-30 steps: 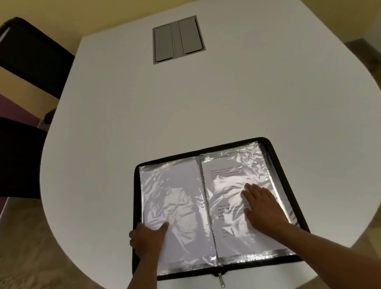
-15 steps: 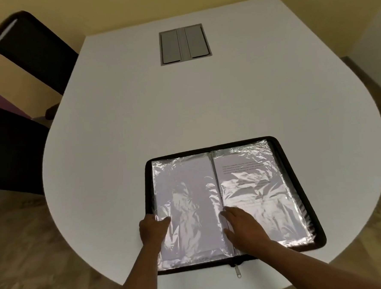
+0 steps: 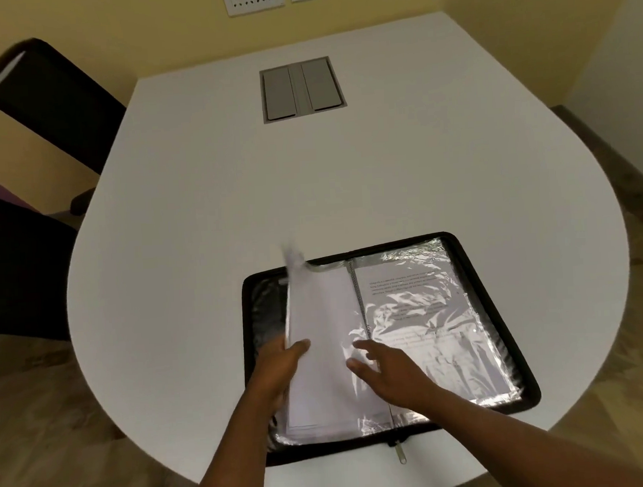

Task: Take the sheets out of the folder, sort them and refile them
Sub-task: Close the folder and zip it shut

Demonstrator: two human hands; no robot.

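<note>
one folder (image 3: 506, 330), two hands — two chairs

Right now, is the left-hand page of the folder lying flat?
No: the left hand has the left page lifted off the open folder, its far corner raised and blurred.

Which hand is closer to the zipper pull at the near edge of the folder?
Right. The right hand hovers just above the zipper pull; the left hand grips the sheets further to its left.
</note>
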